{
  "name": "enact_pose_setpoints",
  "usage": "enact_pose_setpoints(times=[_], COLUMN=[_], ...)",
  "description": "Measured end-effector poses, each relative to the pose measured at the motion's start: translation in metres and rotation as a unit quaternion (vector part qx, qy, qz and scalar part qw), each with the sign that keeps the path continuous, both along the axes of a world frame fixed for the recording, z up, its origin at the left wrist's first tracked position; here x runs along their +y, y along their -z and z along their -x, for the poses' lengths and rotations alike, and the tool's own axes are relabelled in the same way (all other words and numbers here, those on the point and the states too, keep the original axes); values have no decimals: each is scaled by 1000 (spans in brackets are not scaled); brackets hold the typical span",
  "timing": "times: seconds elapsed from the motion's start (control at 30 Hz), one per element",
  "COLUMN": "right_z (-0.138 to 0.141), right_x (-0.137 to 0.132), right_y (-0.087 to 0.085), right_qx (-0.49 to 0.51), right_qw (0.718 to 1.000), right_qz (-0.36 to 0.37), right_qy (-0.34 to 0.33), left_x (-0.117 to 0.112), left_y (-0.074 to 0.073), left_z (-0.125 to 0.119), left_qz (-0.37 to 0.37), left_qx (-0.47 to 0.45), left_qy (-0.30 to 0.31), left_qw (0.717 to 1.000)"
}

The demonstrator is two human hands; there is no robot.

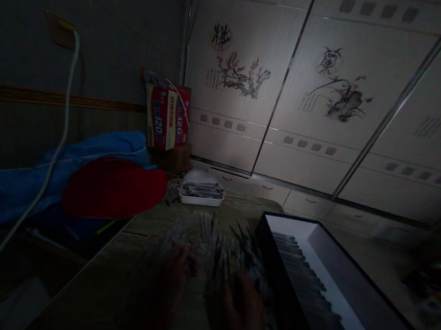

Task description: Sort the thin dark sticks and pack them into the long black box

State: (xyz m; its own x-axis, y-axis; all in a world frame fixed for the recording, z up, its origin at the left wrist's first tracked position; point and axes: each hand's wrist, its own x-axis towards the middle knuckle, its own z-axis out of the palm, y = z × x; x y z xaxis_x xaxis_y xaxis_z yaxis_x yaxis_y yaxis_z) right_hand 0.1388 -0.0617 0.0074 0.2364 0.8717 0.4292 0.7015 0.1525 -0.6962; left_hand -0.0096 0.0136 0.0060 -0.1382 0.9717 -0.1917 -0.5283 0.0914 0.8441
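The light is very dim and the hands are partly lost in shadow. My left hand (177,271) is over the table with its fingers drawn together, beside a loose pile of thin, pale, clear-looking pieces (179,233). What it pinches, if anything, does not show. My right hand (245,304) is closed by the near end of several slim dark sticks, pen-like in shape (224,257); whether one is between its fingers is hidden. To the right, a large dark-rimmed box (317,223) with a pale inside holds a row of slim dark pieces (303,278) lying side by side.
A white tray (201,201) of thin sticks stands at the table's (141,248) far end. Left of the table are blue cloth (103,145), a red rounded item (115,190) and a white cable (66,107). Red cartons (168,117) stand before the sliding cabinet doors (233,100).
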Motion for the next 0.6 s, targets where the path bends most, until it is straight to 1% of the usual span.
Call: enact_pose_setpoints(times=[0.07,0.13,0.2,0.3,0.4,0.47,0.6], right_z=[5,10,13,15,16,16,16], right_x=[-6,-10,-12,-12,-13,-13,-13], right_y=[7,11,13,16,19,19,20], right_qx=[15,22,22,32,58,64,61], right_qw=[1000,1000,1000,999,997,997,998], right_qz=[-4,0,-12,-35,-45,-40,-28], right_qy=[18,19,18,22,8,0,9], left_x=[0,-1,0,1,1,1,-2], left_y=[0,0,2,5,5,4,-3], left_z=[0,0,0,1,1,1,0], left_qz=[8,18,25,28,22,23,29], left_qx=[-25,-31,-36,-34,-21,-17,-21], left_qy=[-2,-7,-9,-8,-16,-19,-6], left_qw=[1000,999,999,999,999,999,999])
